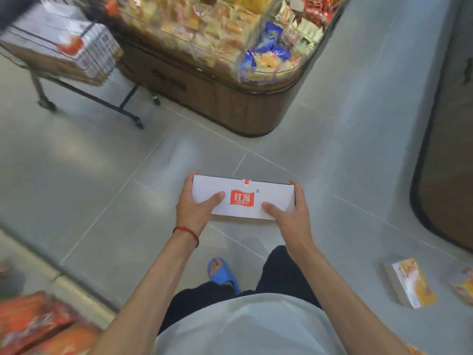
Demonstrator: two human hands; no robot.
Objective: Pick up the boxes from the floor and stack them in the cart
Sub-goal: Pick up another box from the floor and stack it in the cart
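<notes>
A flat white box (271,194) with a red logo is held level in front of me, above the grey tiled floor. My left hand (195,207) grips its left end, thumb on top and fingers round the edge. My right hand (291,213) grips the right end the same way. The wheeled wire cart (38,88) stands at the upper left with white boxes (64,42) of the same kind stacked in it. A yellow and white box (412,283) lies on the floor at the lower right, with part of another (464,285) at the frame's edge.
A rounded wooden display stand (230,103) heaped with wrapped snacks fills the top middle, right of the cart. Another dark-edged stand (445,175) lines the right side. Orange packets (33,326) sit on a shelf at the lower left. My blue slipper (222,272) is on the floor below the box.
</notes>
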